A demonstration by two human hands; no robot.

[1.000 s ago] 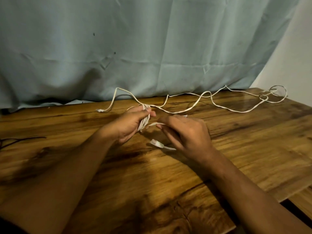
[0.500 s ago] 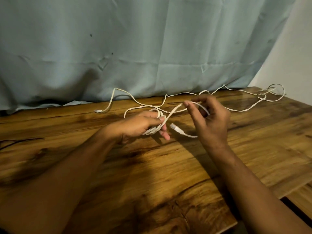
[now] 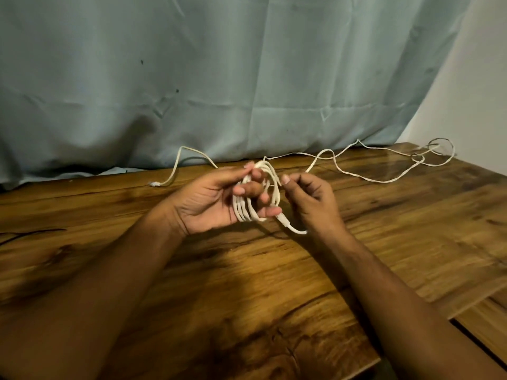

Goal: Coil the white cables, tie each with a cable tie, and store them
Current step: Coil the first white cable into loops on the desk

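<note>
White cable [image 3: 256,193]: it sits as a small bunch of loops round the fingers of your left hand [image 3: 216,198], just over the bench [image 3: 247,283].
Left hand: it holds the loops, with the fingers curled through them. Hold them snug, but do not squash them.
Right hand [image 3: 310,198]: it pinches the loose part of the cable, just beside the loops. Let the cable slide through these fingers as you wind, so it goes on flat with no twist.
Plug end [image 3: 285,222]: it hangs down under the loops, between your two hands. Tuck it against the bunch so it does not catch.
Next loop: make it the same size as the others and lay it beside them, not across.
Loose cable [image 3: 384,180]: a long wavy run lies on the bench to the right, with some small rings [image 3: 436,152] near the far corner. Pull slowly there, or I think it may knot.
Other end [image 3: 155,184]: a white end lies on the bench to the left, by the curtain [image 3: 247,78]. I cannot tell if it is the same cable.
Cable tie: none shows, so get one ready before you let go.
</note>
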